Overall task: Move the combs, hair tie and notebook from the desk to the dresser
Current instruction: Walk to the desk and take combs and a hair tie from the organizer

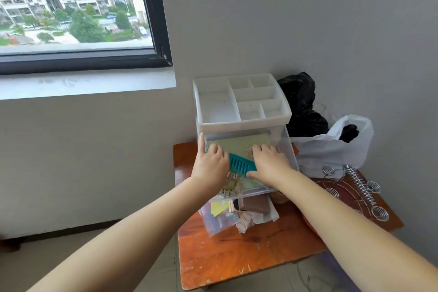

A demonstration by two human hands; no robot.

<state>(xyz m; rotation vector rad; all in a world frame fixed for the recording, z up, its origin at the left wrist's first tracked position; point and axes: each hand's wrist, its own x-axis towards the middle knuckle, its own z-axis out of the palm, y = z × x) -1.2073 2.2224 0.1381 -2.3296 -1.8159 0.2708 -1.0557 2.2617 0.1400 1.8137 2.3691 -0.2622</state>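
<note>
Inside clear drawer (288, 147), teal wide-toothed comb (239, 163)

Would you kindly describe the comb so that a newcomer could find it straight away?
Start at the clear plastic organiser on the orange table below the window. In its open drawer a pale green notebook lies flat. The comb rests on it between both hands, the only teal, wide-toothed item.

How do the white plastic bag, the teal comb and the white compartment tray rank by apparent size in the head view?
1. white compartment tray, the largest.
2. white plastic bag, somewhat smaller, though its lower part is hidden.
3. teal comb, clearly the smallest; both hands cover its ends.
</note>
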